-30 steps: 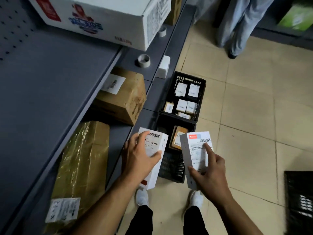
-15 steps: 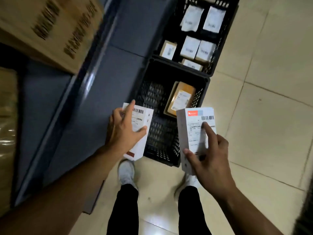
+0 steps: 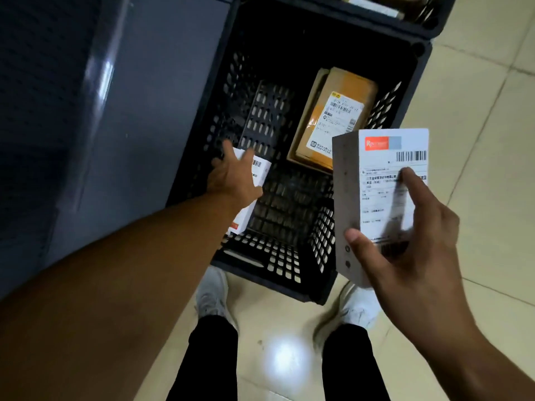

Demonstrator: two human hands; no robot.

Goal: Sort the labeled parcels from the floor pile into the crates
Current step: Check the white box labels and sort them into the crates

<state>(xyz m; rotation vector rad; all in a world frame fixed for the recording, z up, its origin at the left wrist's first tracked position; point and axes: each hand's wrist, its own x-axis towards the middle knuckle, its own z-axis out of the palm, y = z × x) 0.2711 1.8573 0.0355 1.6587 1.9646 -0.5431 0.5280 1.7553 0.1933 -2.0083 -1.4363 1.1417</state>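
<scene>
our left grip [image 3: 234, 175] is down inside the black crate [image 3: 286, 282], fingers spread over a white labelled box [image 3: 262, 169] by the left wall, and through the blur we cannot tell whether it clasps it or only rests on it. our right grip [image 3: 411, 256] pinches a second white box [image 3: 390, 198], thumb on its grey side and forefinger on the label, long axis pointing away from us above the crate's near right corner; the crate's bare floor lies down and leftward, short of the brown parcel [image 3: 333, 120].
</scene>
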